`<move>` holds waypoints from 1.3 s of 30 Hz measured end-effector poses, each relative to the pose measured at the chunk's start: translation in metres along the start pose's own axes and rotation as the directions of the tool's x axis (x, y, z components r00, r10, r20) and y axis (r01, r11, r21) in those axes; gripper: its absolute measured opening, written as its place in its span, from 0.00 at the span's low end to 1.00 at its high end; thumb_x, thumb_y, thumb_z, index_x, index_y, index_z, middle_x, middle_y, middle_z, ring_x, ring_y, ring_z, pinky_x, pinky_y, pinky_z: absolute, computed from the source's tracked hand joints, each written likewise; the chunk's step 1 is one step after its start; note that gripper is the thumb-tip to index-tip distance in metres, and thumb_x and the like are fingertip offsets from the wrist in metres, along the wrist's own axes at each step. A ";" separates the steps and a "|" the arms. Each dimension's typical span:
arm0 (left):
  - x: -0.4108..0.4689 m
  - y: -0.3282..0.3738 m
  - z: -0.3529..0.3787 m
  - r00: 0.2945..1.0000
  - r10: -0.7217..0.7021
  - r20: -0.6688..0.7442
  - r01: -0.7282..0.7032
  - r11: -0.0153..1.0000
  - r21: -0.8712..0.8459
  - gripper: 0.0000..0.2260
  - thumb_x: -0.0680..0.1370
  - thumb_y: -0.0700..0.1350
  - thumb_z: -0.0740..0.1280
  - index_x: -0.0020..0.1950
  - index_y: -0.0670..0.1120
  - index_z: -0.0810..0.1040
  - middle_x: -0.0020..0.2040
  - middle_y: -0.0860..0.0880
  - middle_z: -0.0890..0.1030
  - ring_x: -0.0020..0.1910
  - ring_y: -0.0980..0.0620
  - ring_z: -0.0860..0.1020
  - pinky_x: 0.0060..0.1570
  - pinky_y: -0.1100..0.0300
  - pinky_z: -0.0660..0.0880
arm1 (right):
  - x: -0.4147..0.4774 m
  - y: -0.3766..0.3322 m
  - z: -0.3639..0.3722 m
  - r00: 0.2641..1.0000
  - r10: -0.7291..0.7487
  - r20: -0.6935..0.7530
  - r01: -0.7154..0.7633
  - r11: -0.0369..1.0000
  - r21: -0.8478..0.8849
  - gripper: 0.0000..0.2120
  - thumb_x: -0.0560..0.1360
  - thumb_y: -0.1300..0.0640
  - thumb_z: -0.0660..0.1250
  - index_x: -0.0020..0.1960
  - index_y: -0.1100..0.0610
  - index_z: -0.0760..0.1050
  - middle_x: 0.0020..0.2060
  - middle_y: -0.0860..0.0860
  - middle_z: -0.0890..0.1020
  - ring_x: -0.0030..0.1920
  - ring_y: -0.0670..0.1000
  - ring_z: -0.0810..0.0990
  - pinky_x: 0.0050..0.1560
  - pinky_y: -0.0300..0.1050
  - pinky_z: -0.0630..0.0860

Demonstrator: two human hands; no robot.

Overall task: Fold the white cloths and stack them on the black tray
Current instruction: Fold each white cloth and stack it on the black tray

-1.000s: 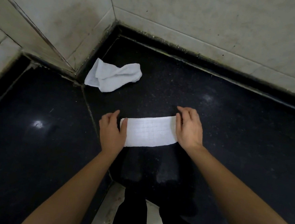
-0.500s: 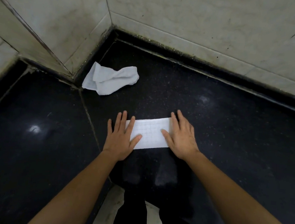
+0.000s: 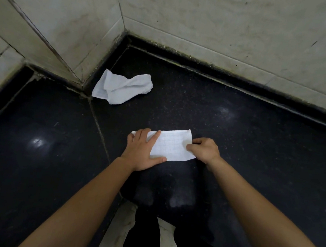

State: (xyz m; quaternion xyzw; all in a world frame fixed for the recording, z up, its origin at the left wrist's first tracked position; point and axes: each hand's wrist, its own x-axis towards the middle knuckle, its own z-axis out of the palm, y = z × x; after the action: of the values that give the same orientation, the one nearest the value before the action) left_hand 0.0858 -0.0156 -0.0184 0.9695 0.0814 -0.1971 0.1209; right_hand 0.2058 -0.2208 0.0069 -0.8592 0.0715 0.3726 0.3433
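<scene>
Head view: the left hand (image 3: 144, 152) is pressing flat, fingers straight, on the left end of the folded white cloth (image 3: 173, 146) lying on the black counter (image 3: 244, 149); the right hand (image 3: 205, 150) is pinching its right edge. 1 crumpled white cloth (image 3: 122, 87) is lying near the wall corner (image 3: 124, 25).

Waffle-textured white cloth (image 3: 171, 146) lies on glossy, speckled black stone counter (image 3: 253, 150).

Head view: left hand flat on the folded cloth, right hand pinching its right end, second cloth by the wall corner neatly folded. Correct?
No. The head view shows the second cloth crumpled, not folded. Left hand flat on the folded cloth and right hand pinching its right end both hold.
</scene>
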 end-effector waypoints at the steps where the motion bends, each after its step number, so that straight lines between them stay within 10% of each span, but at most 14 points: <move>1: 0.001 0.000 0.000 1.000 0.001 0.009 -0.001 1.000 0.021 0.43 0.73 0.73 0.58 0.80 0.54 0.45 0.77 0.45 0.51 0.75 0.44 0.51 0.73 0.41 0.49 | 0.001 0.000 0.000 1.000 0.013 0.021 -0.015 0.995 0.096 0.03 0.70 0.55 0.71 0.43 0.49 0.80 0.45 0.49 0.84 0.47 0.51 0.83 0.51 0.50 0.83; 9: 0.010 0.002 -0.007 1.000 -0.006 0.029 0.004 0.997 0.076 0.45 0.71 0.74 0.61 0.80 0.54 0.48 0.75 0.44 0.54 0.74 0.43 0.54 0.71 0.41 0.53 | -0.014 -0.013 0.000 0.991 0.006 0.136 -0.062 0.909 0.411 0.07 0.73 0.61 0.70 0.50 0.54 0.82 0.48 0.52 0.86 0.49 0.51 0.84 0.46 0.43 0.80; 13: -0.004 -0.012 -0.007 0.939 -0.239 -0.247 0.165 0.944 -0.287 0.33 0.77 0.66 0.61 0.77 0.51 0.61 0.71 0.45 0.64 0.70 0.44 0.63 0.69 0.44 0.60 | -0.024 -0.025 0.018 0.994 -0.110 -0.004 0.103 0.924 0.368 0.03 0.74 0.57 0.71 0.47 0.53 0.82 0.43 0.49 0.85 0.45 0.50 0.84 0.44 0.45 0.80; 16: -0.015 -0.036 -0.013 0.814 -0.580 0.033 0.321 0.400 -0.858 0.24 0.82 0.59 0.57 0.72 0.44 0.70 0.64 0.45 0.75 0.64 0.46 0.74 0.64 0.49 0.70 | -0.034 -0.043 0.046 0.965 -0.249 -0.087 0.262 0.944 0.203 0.05 0.73 0.55 0.71 0.48 0.52 0.82 0.42 0.48 0.85 0.45 0.50 0.84 0.49 0.46 0.80; 19: -0.028 -0.053 -0.021 0.755 -0.547 0.361 0.302 -0.198 -0.933 0.22 0.84 0.57 0.53 0.69 0.43 0.71 0.55 0.45 0.81 0.54 0.49 0.79 0.51 0.53 0.76 | -0.046 -0.062 0.084 0.909 -0.403 -0.106 0.404 0.915 -0.011 0.05 0.74 0.54 0.69 0.48 0.55 0.82 0.39 0.50 0.84 0.41 0.50 0.82 0.43 0.42 0.76; 25: -0.041 -0.070 -0.018 0.780 -0.467 0.416 0.291 -0.318 -0.902 0.25 0.85 0.57 0.51 0.73 0.40 0.67 0.59 0.42 0.80 0.57 0.48 0.79 0.54 0.52 0.76 | -0.049 -0.062 0.150 0.879 -0.471 0.080 0.475 0.844 -0.249 0.14 0.78 0.52 0.66 0.59 0.59 0.78 0.54 0.55 0.80 0.54 0.55 0.80 0.54 0.43 0.73; 30: -0.038 -0.067 -0.015 0.792 -0.504 0.345 0.309 -0.156 -0.938 0.19 0.85 0.54 0.54 0.69 0.44 0.71 0.57 0.43 0.80 0.55 0.50 0.79 0.54 0.52 0.77 | -0.054 -0.054 0.136 0.845 -0.505 0.175 0.534 0.811 -0.239 0.20 0.80 0.47 0.64 0.67 0.56 0.75 0.57 0.53 0.79 0.53 0.51 0.80 0.59 0.44 0.75; 34: -0.045 -0.056 -0.005 0.896 -0.441 -0.056 0.266 0.632 -0.728 0.19 0.83 0.51 0.59 0.73 0.49 0.68 0.65 0.47 0.76 0.61 0.48 0.76 0.60 0.51 0.73 | -0.046 -0.031 0.106 0.674 -0.736 0.064 0.657 0.557 -0.508 0.21 0.83 0.50 0.55 0.71 0.56 0.72 0.66 0.55 0.74 0.61 0.55 0.76 0.62 0.52 0.75; 39: -0.054 -0.042 0.010 0.973 -0.209 -0.094 0.161 0.917 -0.365 0.26 0.84 0.51 0.54 0.81 0.48 0.53 0.63 0.45 0.72 0.58 0.48 0.74 0.55 0.51 0.74 | -0.018 -0.015 0.102 0.739 -0.650 0.180 0.520 0.380 -0.765 0.32 0.82 0.37 0.41 0.81 0.51 0.39 0.79 0.61 0.38 0.79 0.61 0.39 0.77 0.61 0.42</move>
State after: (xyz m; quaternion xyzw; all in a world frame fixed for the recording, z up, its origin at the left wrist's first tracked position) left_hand 0.0249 0.0160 -0.0140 0.9304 0.2149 -0.1259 0.2690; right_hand 0.1386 -0.1458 -0.0223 -0.9117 -0.3791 0.1529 0.0404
